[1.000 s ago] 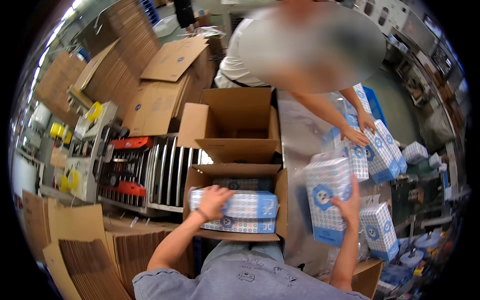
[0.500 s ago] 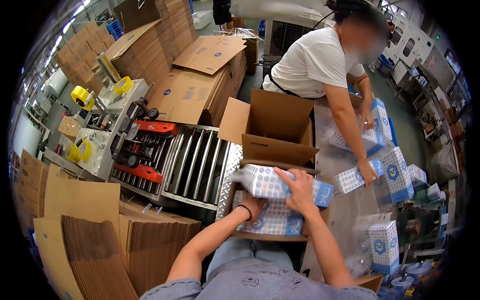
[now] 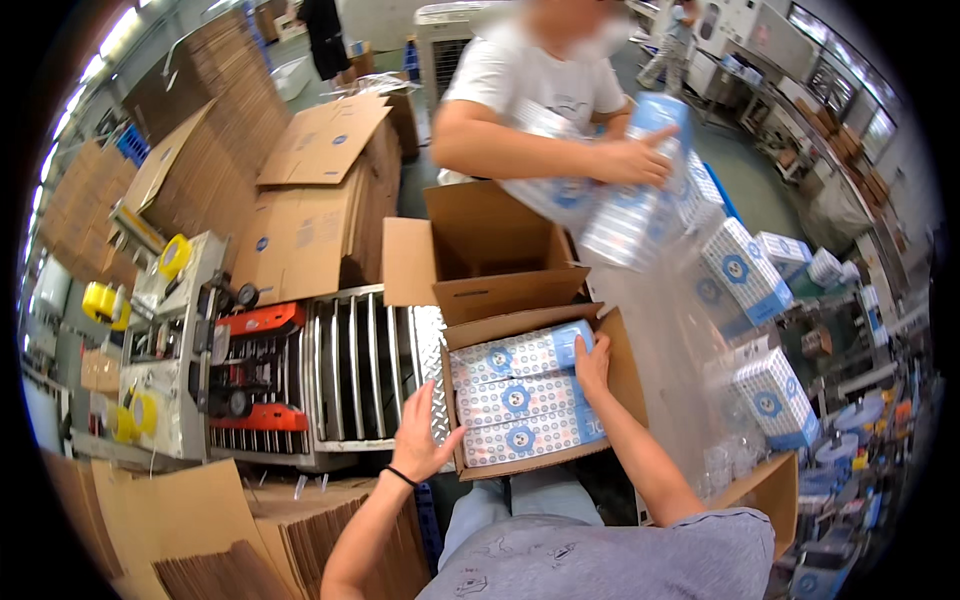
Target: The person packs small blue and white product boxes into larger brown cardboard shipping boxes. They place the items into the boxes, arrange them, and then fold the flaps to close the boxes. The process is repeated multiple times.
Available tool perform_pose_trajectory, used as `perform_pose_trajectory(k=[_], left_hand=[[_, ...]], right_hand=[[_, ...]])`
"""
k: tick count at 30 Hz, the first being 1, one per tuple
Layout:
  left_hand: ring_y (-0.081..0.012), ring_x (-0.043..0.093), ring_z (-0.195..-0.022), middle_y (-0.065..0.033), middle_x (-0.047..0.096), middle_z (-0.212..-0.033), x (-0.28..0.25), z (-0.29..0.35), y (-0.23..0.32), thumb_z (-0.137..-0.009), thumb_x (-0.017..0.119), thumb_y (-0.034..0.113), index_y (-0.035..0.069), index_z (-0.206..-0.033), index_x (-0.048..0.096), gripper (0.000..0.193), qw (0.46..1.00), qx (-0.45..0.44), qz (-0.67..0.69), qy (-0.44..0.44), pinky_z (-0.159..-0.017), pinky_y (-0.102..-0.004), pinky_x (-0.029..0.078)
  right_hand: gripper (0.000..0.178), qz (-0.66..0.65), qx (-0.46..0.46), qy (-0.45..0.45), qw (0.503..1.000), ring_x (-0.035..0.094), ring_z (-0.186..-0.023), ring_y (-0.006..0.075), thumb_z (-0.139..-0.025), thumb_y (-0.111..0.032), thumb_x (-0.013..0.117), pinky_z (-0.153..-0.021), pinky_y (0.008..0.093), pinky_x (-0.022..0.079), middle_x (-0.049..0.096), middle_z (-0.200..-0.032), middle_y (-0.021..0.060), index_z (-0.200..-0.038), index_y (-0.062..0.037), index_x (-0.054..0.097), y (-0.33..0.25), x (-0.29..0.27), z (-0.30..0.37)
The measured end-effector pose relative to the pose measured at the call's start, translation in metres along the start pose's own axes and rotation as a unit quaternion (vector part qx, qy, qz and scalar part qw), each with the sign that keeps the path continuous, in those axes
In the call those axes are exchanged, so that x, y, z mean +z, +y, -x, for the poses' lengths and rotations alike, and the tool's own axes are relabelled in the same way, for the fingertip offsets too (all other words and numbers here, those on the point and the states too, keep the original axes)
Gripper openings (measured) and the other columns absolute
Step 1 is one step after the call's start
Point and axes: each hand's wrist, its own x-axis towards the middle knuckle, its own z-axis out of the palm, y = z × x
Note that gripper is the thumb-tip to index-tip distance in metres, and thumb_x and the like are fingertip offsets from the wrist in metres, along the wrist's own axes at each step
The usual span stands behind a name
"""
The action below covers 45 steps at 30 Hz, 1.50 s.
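Note:
An open cardboard carton [image 3: 625,375] stands in front of me with three white-and-blue patterned packs lying side by side in it. My right hand [image 3: 592,365] touches the blue right end of the farthest pack [image 3: 520,352], its fingers stretched out. Just outside the carton's left wall is my left hand [image 3: 425,435], open, thumb and fingers apart, holding nothing. The middle pack [image 3: 515,399] and the nearest pack [image 3: 520,438] lie flat below the farthest one. Across from me, a co-worker's hand [image 3: 635,160] holds a blurred white-and-blue pack [image 3: 625,225].
Behind my carton stands an open carton [image 3: 500,245] with raised flaps. A roller conveyor [image 3: 355,370] and a taping machine with red parts [image 3: 262,415] are on the left. Flat cardboard stacks [image 3: 300,240] lie beyond. More packs [image 3: 775,398] stand along the table [image 3: 675,370] at right.
The pack I held above the carton now lies inside at the far side. My left hand has come out leftward and opened. The co-worker has lifted a pack. My view has shifted right.

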Motion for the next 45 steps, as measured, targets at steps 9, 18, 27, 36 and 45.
perform_pose_trajectory(k=[9,18,27,36,45], left_hand=[[-0.0435,0.062,-0.109,-0.0266,0.064,-0.12,0.046,0.001,-0.049,-0.074,0.06,0.005,0.002,-0.155,0.014,0.093,0.969,-0.147,0.155,-0.12,-0.091,-0.0424,0.05],[-0.0496,0.006,-0.148,-0.0375,0.007,-0.156,0.058,-0.021,-0.012,-0.084,0.064,0.017,-0.018,-0.148,0.005,0.093,0.986,-0.015,-0.01,-0.167,-0.123,-0.0485,0.008],[-0.0368,0.016,-0.15,-0.0264,0.02,-0.159,0.165,-0.033,-0.025,-0.094,0.051,0.057,-0.009,-0.15,0.023,0.091,0.958,0.109,-0.157,-0.216,-0.122,-0.0478,0.014],[-0.0301,0.023,-0.149,-0.0174,0.027,-0.16,0.212,-0.063,-0.008,-0.102,0.042,0.041,0.001,-0.151,0.032,0.064,0.933,0.235,-0.069,-0.263,-0.122,-0.0448,0.019],[-0.0322,0.032,-0.144,-0.0164,0.036,-0.155,0.196,-0.063,0.0,-0.104,0.043,0.034,0.006,-0.149,0.038,0.054,0.924,0.121,0.093,-0.352,-0.119,-0.0428,0.028]], right_hand=[[0.089,-0.146,0.316,-0.458,0.818,0.053,-0.128,0.0316,-0.083,-0.064,0.066,-0.106,0.0392,0.04,0.054,-0.139,0.0211,-0.136,0.0052,0.051,0.021,0.032,-0.055],[0.047,0.112,-0.038,-0.322,0.939,0.056,-0.117,0.0435,-0.099,-0.033,0.05,-0.105,0.0464,0.042,0.059,-0.122,0.0263,-0.125,0.0051,0.054,0.026,0.005,-0.017],[0.055,-0.103,-0.105,-0.474,0.868,0.048,-0.132,0.0319,-0.089,-0.017,0.062,-0.105,0.0419,0.044,0.047,-0.146,0.0211,-0.14,-0.0033,0.049,0.11,-0.07,0.043],[0.057,-0.085,-0.282,-0.184,0.938,0.051,-0.127,0.0325,-0.077,0.004,0.054,-0.105,0.0441,0.044,0.055,-0.139,0.014,-0.134,-0.0028,0.055,-0.043,-0.042,-0.12],[0.047,-0.172,-0.228,-0.433,0.855,0.058,-0.101,0.0307,-0.084,-0.004,0.057,-0.091,0.0416,0.047,0.058,-0.141,0.0005,-0.129,-0.0147,0.064,0.064,-0.047,0.005]])
